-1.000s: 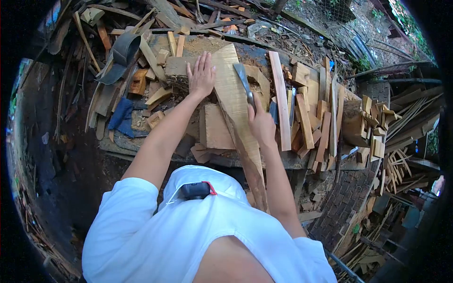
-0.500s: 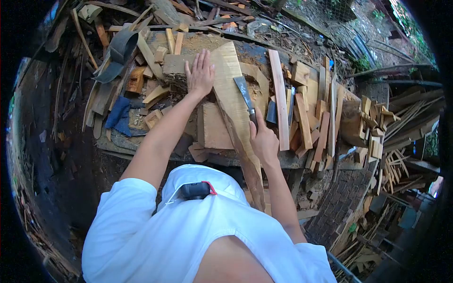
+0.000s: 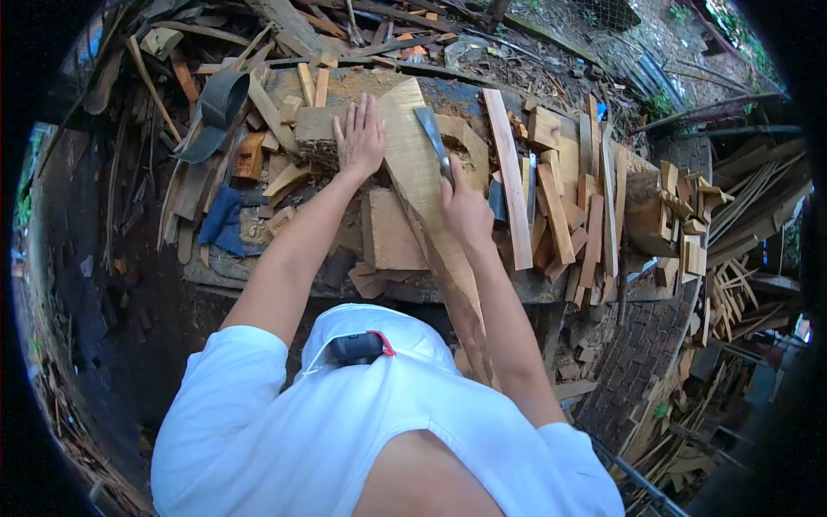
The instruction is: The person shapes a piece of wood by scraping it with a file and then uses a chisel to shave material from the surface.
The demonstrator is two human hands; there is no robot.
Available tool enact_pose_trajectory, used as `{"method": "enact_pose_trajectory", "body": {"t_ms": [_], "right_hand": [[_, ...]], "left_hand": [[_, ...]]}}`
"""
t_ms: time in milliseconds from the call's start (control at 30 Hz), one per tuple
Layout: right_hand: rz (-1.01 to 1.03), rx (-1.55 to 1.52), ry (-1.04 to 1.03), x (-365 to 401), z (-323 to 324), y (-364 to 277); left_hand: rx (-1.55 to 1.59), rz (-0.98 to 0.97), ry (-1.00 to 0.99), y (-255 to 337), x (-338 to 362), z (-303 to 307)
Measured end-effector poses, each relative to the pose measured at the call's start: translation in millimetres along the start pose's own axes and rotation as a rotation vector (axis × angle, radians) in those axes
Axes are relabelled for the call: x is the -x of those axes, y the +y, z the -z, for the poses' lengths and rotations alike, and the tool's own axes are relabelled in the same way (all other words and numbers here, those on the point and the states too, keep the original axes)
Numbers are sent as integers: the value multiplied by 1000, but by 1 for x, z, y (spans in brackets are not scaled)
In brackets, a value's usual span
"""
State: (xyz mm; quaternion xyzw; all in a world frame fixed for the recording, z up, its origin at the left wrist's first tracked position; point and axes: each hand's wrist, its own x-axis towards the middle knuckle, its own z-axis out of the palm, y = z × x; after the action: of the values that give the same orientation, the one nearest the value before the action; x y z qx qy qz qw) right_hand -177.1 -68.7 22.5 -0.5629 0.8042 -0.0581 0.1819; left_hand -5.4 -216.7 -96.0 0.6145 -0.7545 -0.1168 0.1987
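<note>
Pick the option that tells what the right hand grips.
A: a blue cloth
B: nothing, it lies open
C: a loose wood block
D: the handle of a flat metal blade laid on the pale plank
D: the right hand is closed around the handle of the metal blade, whose flat rests on the pale plank.

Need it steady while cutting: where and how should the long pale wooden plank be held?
Press down on the wide far end of the long pale wooden plank, from the left, where the left hand lies flat. That end rests on the wooden bench; the narrow near end overhangs it, and the right hand with the grey metal blade takes the right side.
</note>
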Motion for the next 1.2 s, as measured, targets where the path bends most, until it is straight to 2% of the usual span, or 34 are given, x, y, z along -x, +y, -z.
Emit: {"method": "enact_pose_trajectory", "body": {"t_ms": [100, 267, 367, 600, 667, 733, 800, 867, 1067, 1200], "right_hand": [[62, 10, 63, -19, -6, 1], [58, -65, 19, 61, 2, 42], [87, -75, 36, 75, 8, 42], [76, 0, 81, -24, -4, -4], [97, 5, 119, -25, -4, -1], [67, 19, 54, -2, 3, 4], [121, 25, 64, 15, 6, 12], [63, 23, -22, 24, 14, 11], [55, -5, 5, -61, 6, -25], [106, 8, 19, -41, 9, -21]], "left_hand": [[23, 8, -29, 0, -2, 5], [42, -9, 32, 0, 2, 0], [37, -4, 51, 1, 3, -2], [22, -18, 17, -1, 3, 3], [31, -16, 39, 0, 2, 1], [30, -16, 44, 2, 3, 2], [24, 7, 51, 1, 2, 2], [25, -15, 58, 2, 4, 1], [24, 1, 39, 1, 3, 0], [15, 7, 40, 2, 3, 1]]}}
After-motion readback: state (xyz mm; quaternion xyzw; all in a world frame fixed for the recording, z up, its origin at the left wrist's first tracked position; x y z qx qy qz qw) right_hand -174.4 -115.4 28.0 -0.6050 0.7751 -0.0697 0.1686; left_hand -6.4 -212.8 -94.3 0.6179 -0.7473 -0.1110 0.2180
